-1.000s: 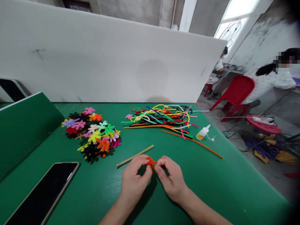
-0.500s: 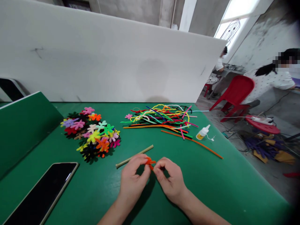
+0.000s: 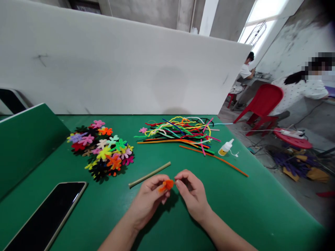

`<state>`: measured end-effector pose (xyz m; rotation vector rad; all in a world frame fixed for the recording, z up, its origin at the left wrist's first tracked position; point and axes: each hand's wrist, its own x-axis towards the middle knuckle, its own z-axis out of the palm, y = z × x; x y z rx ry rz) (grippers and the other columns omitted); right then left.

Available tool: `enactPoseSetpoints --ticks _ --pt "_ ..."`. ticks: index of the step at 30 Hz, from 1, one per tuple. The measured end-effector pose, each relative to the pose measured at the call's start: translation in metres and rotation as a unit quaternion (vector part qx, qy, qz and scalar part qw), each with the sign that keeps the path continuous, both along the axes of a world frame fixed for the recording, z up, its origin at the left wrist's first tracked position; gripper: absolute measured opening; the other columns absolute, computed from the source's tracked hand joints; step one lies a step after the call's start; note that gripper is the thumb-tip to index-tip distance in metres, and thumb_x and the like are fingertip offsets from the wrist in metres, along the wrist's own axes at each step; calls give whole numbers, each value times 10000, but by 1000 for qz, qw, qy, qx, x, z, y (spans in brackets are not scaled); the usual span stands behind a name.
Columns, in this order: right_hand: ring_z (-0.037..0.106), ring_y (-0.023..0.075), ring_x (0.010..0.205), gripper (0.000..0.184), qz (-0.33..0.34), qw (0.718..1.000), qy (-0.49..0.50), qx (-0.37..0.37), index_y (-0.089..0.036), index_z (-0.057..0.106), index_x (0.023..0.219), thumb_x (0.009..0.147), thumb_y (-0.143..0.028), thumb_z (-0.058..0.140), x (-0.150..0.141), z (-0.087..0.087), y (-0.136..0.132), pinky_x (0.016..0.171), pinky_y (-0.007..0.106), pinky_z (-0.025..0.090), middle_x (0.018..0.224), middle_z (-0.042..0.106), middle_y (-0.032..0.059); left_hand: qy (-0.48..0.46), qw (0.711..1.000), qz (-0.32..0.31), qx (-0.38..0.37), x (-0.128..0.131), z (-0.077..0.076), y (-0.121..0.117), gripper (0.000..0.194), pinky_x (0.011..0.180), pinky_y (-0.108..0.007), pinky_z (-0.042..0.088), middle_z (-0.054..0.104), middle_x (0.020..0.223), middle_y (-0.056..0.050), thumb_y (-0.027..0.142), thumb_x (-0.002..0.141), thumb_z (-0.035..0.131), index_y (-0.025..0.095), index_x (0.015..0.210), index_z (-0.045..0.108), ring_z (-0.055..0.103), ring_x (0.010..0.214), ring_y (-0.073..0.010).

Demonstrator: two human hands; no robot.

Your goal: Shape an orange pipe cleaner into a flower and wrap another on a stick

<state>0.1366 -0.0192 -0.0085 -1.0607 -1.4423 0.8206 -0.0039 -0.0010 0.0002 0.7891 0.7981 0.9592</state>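
Note:
My left hand (image 3: pixel 148 200) pinches a small bent orange pipe cleaner piece (image 3: pixel 165 185) just above the green table (image 3: pixel 235 202). My right hand (image 3: pixel 192 195) is beside it, fingers curled and its fingertips touching the same orange piece. A thin olive stick (image 3: pixel 149 174) lies on the table just beyond my left hand. Further back lies a loose pile of coloured pipe cleaners (image 3: pixel 180 132), and to the left a heap of finished pipe-cleaner flowers (image 3: pixel 103 150).
A black phone (image 3: pixel 44 218) lies at the front left. A small glue bottle (image 3: pixel 226 147) and a long orange pipe cleaner (image 3: pixel 217 158) lie near the table's right edge. A white panel (image 3: pixel 117 69) backs the table. People sit at the far right by a red chair (image 3: pixel 261 104).
The orange piece has been turned in my fingers and now sits more in my left hand. My right fingers have loosened and shifted slightly back.

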Motion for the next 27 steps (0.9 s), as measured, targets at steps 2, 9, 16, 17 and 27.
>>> enactPoseSetpoints --ticks 2,9,16,17,27 --pt "478 112 599 90 27 999 25 -24 -163 542 810 799 -230 482 1 1 1 544 224 423 706 527 21 -38 998 -27 -33 -1 -3 0 150 471 -200 330 461 397 71 267 630 677 170 721 607 369 392 -59" --pt "486 93 531 141 122 980 118 -102 -162 523 756 758 -302 548 -1 4 1 497 218 446 637 494 -13 -100 988 -97 -72 -3 -6 0 100 544 -222 323 395 347 84 231 650 650 157 677 588 262 382 -51" --pt "447 97 533 73 84 995 -3 -60 -159 523 697 745 -213 535 0 8 0 509 223 399 620 497 -11 -94 988 -103 -72 -2 -2 0 114 555 -224 316 396 378 67 237 665 630 146 621 576 290 413 -67" --pt "443 96 531 75 80 995 -18 -56 -160 517 685 746 -203 527 0 9 -1 508 220 394 616 493 -13 -93 988 -105 -70 -2 -2 0 116 551 -223 312 400 385 64 235 673 622 144 621 574 291 417 -68" --pt "479 112 607 152 163 980 13 -111 -179 433 729 824 -298 445 0 7 -3 576 230 411 670 473 -7 -134 979 -126 -84 -4 -5 0 144 571 -232 323 423 387 54 246 643 648 130 619 567 329 439 -72"
